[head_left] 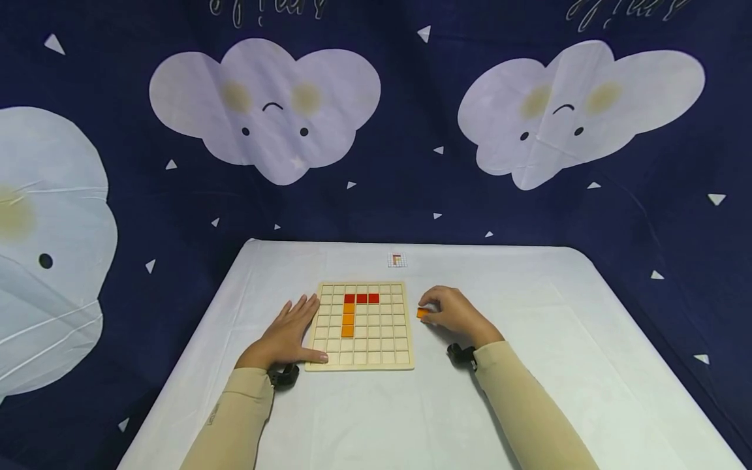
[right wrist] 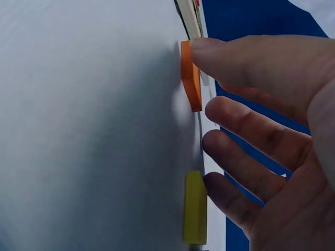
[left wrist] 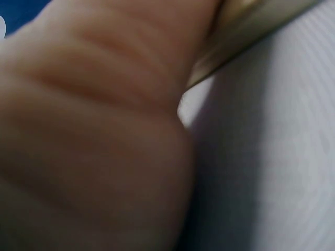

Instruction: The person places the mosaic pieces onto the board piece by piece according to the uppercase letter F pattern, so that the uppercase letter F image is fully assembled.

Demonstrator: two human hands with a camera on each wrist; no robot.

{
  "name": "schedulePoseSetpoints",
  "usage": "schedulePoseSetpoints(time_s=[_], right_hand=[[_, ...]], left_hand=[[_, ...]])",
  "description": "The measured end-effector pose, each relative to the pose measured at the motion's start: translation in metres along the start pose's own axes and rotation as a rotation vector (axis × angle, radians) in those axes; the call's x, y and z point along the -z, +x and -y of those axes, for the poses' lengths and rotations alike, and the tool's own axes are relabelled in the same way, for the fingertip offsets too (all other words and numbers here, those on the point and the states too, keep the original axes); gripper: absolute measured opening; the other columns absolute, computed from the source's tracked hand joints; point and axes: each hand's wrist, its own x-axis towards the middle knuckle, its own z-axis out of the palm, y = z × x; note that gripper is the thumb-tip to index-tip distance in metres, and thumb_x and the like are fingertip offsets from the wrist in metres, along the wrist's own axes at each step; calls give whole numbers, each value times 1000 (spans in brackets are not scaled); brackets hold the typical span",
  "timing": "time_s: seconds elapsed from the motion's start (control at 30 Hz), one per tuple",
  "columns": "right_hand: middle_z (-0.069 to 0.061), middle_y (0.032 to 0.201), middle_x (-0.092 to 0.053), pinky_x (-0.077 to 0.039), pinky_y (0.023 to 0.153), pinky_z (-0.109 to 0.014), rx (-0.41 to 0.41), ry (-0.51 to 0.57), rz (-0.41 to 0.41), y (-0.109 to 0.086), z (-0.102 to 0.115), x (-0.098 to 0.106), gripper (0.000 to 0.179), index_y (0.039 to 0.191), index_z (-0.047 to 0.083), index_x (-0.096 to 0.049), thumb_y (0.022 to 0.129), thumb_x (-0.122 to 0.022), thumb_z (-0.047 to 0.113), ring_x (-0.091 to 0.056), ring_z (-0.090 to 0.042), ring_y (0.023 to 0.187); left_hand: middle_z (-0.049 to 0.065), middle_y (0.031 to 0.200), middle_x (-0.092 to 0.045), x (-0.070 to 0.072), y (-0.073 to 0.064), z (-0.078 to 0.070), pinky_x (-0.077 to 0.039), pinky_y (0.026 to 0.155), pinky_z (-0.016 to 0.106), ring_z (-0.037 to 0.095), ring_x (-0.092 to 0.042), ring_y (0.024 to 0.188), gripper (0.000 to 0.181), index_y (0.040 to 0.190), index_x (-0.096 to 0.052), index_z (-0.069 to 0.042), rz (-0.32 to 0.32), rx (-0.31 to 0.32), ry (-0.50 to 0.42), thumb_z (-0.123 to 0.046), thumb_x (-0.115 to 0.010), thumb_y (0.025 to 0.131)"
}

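Note:
A square wooden grid board point(head_left: 367, 365) lies on the table, with three red tiles point(head_left: 361, 298) in a row and an orange column point(head_left: 348, 320) of tiles below the leftmost red one. My left hand point(head_left: 288, 336) rests spread along the board's left side, its thumb over the lower left corner; the left wrist view is mostly blurred skin. To the right of the board, my right hand point(head_left: 452, 312) pinches an orange tile point(right wrist: 191, 76) between thumb and fingers, close to the tabletop. Beside the little finger is a yellow tile point(right wrist: 195, 209), which the hand hides in the head view.
A small printed card point(head_left: 397, 260) with a coloured grid pattern lies behind the board, near the far edge of the white-covered table point(head_left: 529, 281). Dark blue cloth point(head_left: 411, 196) with cloud prints hangs behind the table.

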Motion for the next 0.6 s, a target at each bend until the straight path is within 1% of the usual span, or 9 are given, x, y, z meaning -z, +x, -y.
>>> schedulePoseSetpoints(time_s=[0.13, 0.3, 0.43, 0.6], right_hand=[[1, 111, -73, -50, 103, -46, -4, 0, 16, -1, -1, -4, 23, 102, 12, -80, 82, -91, 6, -66, -24, 111], [3, 108, -73, -50, 104, -46, 22, -11, 16, -2, -2, -7, 21, 98, 13, -79, 84, -88, 0, -66, -24, 111], [3, 107, -73, -51, 104, -46, 40, -24, 6, -2, -1, -7, 19, 96, 13, -79, 84, -86, -1, -67, -25, 110], [5, 102, -72, -53, 99, -45, 33, -19, 1, -2, 1, -7, 17, 94, 14, -79, 86, -85, 0, -67, -22, 105]], left_hand=[[20, 172, -18, 1, 0, 0, -5, 126, 55, 38, -12, 158, 140, 165, -22, 5, 5, -1, 0, -78, -83, 69], [19, 172, -17, 0, 1, 1, -4, 126, 54, 36, -10, 159, 140, 165, -21, 4, 13, 2, 6, -78, -82, 69], [19, 172, -18, -2, 1, 2, -4, 126, 55, 37, -11, 158, 140, 165, -22, 4, 7, 0, -1, -78, -82, 69], [19, 172, -18, -2, 1, 1, -4, 126, 55, 36, -11, 159, 140, 165, -22, 3, 1, 2, -10, -78, -82, 68]])
